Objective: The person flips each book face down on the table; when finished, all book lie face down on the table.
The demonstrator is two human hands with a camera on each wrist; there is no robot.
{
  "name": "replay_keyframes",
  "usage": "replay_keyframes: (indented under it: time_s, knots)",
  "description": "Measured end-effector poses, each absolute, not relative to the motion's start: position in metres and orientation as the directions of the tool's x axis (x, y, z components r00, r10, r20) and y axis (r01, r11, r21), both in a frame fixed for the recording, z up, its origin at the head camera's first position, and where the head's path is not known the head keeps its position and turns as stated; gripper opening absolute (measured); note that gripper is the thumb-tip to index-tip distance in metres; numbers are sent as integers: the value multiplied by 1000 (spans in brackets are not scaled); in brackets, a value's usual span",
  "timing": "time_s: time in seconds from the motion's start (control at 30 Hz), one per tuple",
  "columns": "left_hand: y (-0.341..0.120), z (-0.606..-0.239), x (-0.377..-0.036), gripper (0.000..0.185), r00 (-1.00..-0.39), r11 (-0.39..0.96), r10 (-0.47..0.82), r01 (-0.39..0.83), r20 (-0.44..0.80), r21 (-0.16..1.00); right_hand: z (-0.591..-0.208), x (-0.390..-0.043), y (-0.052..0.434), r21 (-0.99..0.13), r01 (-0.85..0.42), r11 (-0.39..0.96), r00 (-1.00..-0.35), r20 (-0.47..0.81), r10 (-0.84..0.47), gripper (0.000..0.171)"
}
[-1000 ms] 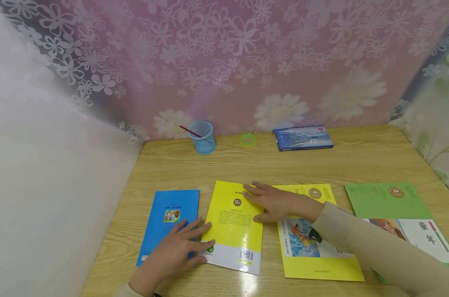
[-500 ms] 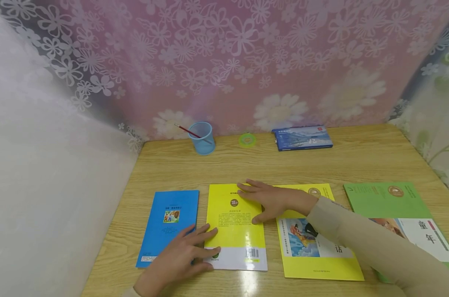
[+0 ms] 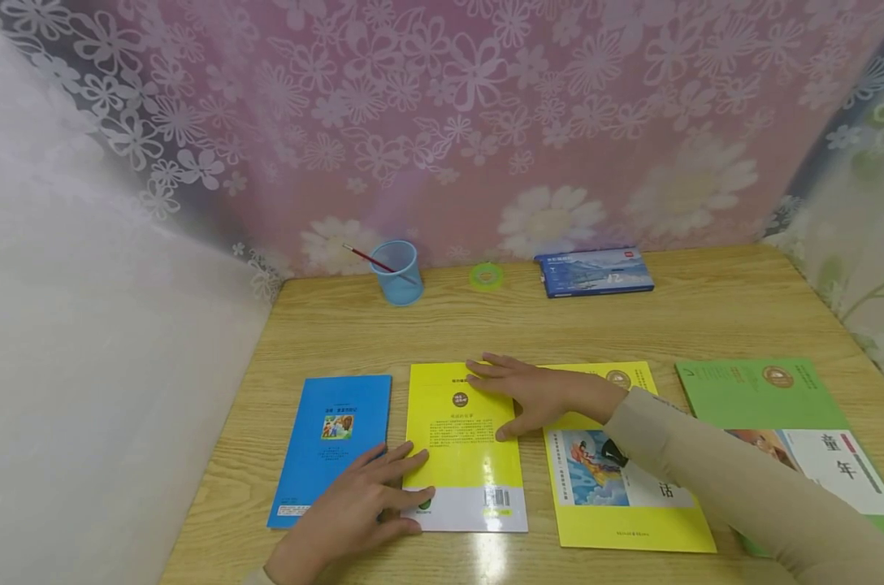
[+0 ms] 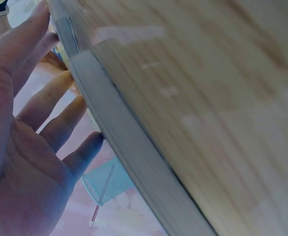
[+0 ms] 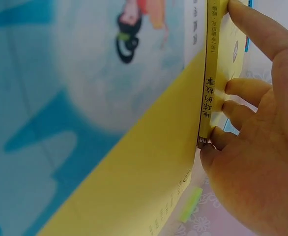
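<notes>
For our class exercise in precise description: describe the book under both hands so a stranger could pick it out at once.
On the wooden table, four books lie in a row along the near edge. Second from the left is the yellow book with a white barcode strip. Unlike the other yellow book beside it, it has no picture.

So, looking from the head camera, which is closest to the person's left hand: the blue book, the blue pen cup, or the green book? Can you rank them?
From the left hand:
1. Blue book, partly under the fingers.
2. Blue pen cup, at the table's back.
3. Green book, far right.
</notes>
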State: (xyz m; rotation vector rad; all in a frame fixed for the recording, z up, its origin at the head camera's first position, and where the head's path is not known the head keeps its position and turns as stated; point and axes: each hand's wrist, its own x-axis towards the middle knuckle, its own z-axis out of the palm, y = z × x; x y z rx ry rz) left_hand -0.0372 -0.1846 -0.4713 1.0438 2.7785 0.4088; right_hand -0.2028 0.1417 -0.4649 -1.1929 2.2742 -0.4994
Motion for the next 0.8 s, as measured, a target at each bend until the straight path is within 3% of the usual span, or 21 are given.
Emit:
replay_keyframes:
  time_s: [0.2,0.4,0.6,0.8]
  knots:
    - [-182,-466,-37,50,-757,745,646,597,-96,298,-465,-203,141,-529,-648,548,-488,-264,-832,92]
    - [-176,-464,-38,49,-767,766,630,589,-123,256,-463,-201,145,-538,-590,602,-565,-258,-784,73]
    - [-166,-459,-45,33,-790,780,609,582,-68,229,-452,-202,166,-533,-579,617,-616,-209,-759,54]
    - [-151,-451,-58,24,-766,755,642,630,-10,181,-448,-206,196,-510,-576,639,-656,-178,-734,49]
